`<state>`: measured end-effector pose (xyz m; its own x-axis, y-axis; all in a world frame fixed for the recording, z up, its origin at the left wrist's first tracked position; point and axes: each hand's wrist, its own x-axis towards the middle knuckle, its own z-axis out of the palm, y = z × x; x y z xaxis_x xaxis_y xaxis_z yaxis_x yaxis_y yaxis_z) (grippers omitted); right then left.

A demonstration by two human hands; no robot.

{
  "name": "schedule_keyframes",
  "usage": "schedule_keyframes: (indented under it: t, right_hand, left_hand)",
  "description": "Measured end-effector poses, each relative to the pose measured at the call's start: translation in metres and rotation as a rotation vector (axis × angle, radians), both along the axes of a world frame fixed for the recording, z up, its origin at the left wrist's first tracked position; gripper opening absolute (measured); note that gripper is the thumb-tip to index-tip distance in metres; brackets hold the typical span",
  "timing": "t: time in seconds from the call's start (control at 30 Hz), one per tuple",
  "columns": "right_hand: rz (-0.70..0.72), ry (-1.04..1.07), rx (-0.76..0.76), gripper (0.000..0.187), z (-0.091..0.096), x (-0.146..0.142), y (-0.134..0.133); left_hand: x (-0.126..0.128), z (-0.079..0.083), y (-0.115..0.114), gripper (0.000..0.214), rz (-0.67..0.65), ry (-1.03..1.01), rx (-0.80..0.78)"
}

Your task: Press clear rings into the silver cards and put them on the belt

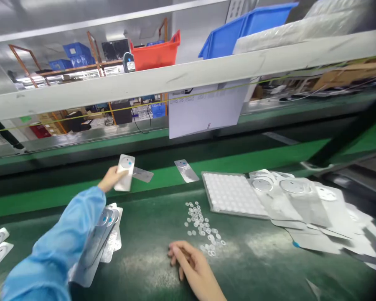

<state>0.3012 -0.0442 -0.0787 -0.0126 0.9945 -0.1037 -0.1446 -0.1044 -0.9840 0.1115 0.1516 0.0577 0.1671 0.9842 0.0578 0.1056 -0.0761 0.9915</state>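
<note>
My left hand [111, 178], in a light blue sleeve, is stretched out over the green conveyor belt [163, 177] and closed on a white flat pouch [125, 172] with a round disc on it. My right hand [191, 265] rests on the dark green mat [150, 259] with its fingers curled, right beside a scatter of small clear round discs [203, 228]. What it holds, if anything, I cannot make out. Two more pouches [186, 170] lie flat on the belt past my left hand.
A white tray of small round parts [230, 194] sits right of centre. A pile of pouches [307, 205] spreads at the right. Another stack of pouches [105, 238] lies under my left arm. A shelf beam [188, 75] with blue and red bins crosses above.
</note>
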Motion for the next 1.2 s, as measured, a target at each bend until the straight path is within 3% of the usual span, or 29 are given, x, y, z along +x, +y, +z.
schedule_keyframes:
  t: [0.07, 0.17, 0.27, 0.4, 0.57, 0.87, 0.93, 1.0, 1.07, 1.2]
  right_hand:
    - [-0.049, -0.040, 0.041, 0.057, 0.014, -0.005, 0.010]
    - [0.146, -0.046, 0.025, 0.053, 0.026, -0.015, 0.021]
    - [0.336, -0.063, -0.044, 0.054, 0.018, -0.025, 0.018]
    - [0.412, -0.165, -0.047, 0.054, 0.006, -0.029, 0.007]
    - [0.448, -0.237, -0.029, 0.049, 0.010, -0.028, 0.003]
    - [0.494, -0.263, -0.013, 0.041, 0.007, -0.027, -0.002]
    - [0.427, -0.314, 0.010, 0.038, 0.007, -0.023, -0.001]
    - [0.210, -0.424, 0.144, 0.034, 0.009, -0.021, 0.003]
    - [0.004, -0.560, 0.375, 0.028, 0.014, -0.020, 0.012]
    - [-0.009, -0.791, 0.719, 0.025, 0.019, -0.024, 0.032]
  left_hand:
    - [0.001, -0.032, -0.028, 0.031, -0.068, 0.015, -0.121]
    - [0.000, -0.075, -0.081, 0.043, -0.121, -0.032, -0.274]
    - [-0.006, -0.094, -0.114, 0.043, -0.054, -0.191, -0.302]
    - [-0.015, -0.095, -0.118, 0.047, 0.077, -0.444, -0.376]
    - [-0.014, -0.097, -0.118, 0.043, 0.224, -0.575, -0.469]
    - [-0.009, -0.104, -0.122, 0.035, 0.223, -0.515, -0.415]
    - [-0.009, -0.105, -0.125, 0.039, 0.189, -0.497, -0.421]
    - [-0.009, -0.108, -0.129, 0.043, 0.128, -0.468, -0.430]
    - [-0.009, -0.111, -0.133, 0.045, 0.045, -0.378, -0.396]
    - [-0.011, -0.116, -0.138, 0.044, -0.078, -0.157, -0.231]
